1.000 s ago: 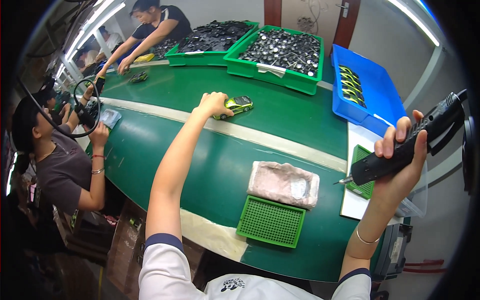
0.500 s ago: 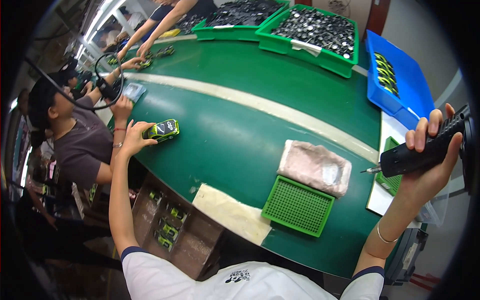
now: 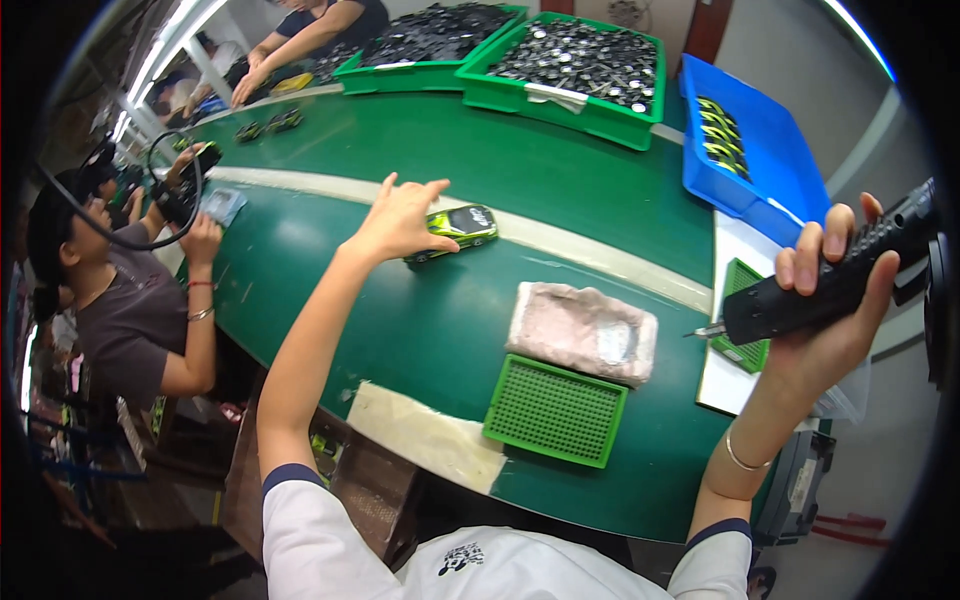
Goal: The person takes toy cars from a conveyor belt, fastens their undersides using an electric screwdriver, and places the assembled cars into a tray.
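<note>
A green and black toy car (image 3: 462,229) stands on the green bench top, close to the pale strip along it. Over its left end is my left hand (image 3: 396,222), fingers spread apart and thumb alongside the car; whether the thumb touches it I cannot tell. At the right, my right hand (image 3: 835,270) is wrapped round a black electric screwdriver (image 3: 775,312), which is held above the bench with its thin metal bit pointing left.
A pinkish, soft-looking shallow tray (image 3: 575,330) lies beside a green perforated basket (image 3: 555,410). Green bins of small dark parts (image 3: 560,101) and a blue bin (image 3: 790,150) with green-yellow pieces line the far side. A co-worker (image 3: 130,290) works at the left. A brown box (image 3: 370,480) sits below the bench edge.
My left hand has carried the toy car rightward along the bench, and its fingers have spread from their grip. My right hand still holds the screwdriver in much the same pose.
</note>
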The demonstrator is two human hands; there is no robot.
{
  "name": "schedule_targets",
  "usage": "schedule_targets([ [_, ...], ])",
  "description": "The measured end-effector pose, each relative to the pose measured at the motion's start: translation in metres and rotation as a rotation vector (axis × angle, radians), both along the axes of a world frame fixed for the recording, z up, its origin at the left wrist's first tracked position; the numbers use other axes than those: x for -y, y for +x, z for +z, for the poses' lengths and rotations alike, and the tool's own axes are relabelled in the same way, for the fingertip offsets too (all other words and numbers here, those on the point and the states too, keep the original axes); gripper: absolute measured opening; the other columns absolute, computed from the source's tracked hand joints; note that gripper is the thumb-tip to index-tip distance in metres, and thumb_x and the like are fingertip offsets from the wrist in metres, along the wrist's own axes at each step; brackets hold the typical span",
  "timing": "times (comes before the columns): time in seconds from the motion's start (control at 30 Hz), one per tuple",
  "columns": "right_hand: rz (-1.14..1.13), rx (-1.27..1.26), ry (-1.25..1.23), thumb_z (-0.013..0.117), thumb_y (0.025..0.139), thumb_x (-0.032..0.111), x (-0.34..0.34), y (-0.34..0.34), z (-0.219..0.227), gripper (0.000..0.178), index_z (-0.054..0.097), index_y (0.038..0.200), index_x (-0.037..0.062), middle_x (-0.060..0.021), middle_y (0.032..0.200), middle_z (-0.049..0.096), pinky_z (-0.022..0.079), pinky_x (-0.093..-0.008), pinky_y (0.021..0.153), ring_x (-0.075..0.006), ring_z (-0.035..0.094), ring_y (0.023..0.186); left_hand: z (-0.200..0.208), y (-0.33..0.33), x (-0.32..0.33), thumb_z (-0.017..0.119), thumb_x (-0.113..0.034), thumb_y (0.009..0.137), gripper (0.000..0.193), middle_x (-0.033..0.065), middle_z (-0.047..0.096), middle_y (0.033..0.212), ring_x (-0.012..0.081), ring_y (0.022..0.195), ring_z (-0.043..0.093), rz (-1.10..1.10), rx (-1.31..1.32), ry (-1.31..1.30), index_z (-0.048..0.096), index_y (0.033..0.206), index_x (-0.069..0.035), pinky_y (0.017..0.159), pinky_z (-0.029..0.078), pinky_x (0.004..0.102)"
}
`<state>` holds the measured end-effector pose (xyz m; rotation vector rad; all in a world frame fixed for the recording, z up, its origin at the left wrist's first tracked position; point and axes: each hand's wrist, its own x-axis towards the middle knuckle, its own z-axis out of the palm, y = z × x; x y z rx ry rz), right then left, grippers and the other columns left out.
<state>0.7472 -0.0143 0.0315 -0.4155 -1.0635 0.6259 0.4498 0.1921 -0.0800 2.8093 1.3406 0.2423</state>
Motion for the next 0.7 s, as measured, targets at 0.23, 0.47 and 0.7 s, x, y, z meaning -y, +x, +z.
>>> schedule_targets([
  [0.23, -0.051, 0.000, 0.033, 0.047, 0.086, 0.034, 0.008, 0.007, 0.005, 0.046, 0.035, 0.114, 0.0006, -0.0059, 0.075, 0.036, 0.037, -0.0239, 0.048, -0.0105, 0.039, 0.054, -0.009, 0.029, 0.002, 0.066, -0.042, 0.066, 0.052, 0.0102, 0.059, 0.092, 0.0229, 0.096, 0.053, -0.062, 0.012, 0.002, 0.056, 0.101, -0.006, 0.102, 0.015, 0.0495],
  [0.47, -0.006, 0.022, 0.013, 0.048, 0.084, 0.024, 0.007, 0.020, 0.007, 0.042, 0.036, 0.114, -0.0030, -0.0055, 0.078, 0.034, 0.033, -0.0225, 0.055, -0.0100, 0.035, 0.060, 0.015, -0.182, 0.088, 0.071, -0.024, 0.063, 0.051, 0.0123, 0.059, 0.091, 0.0222, 0.092, 0.054, 0.311, 0.014, 0.039, 0.054, 0.103, 0.000, 0.104, 0.012, 0.0477],
  [0.7, -0.010, 0.066, -0.099, 0.043, 0.084, 0.023, 0.002, 0.027, -0.008, 0.019, 0.041, 0.080, 0.0036, -0.0049, 0.069, 0.030, 0.031, -0.0222, 0.057, -0.0108, 0.033, 0.059, 0.078, -0.190, 0.156, 0.069, -0.024, 0.062, 0.060, 0.0125, 0.061, 0.083, 0.0262, 0.082, 0.057, 0.423, 0.236, 0.004, 0.044, 0.112, -0.002, 0.088, 0.036, 0.0363],
])
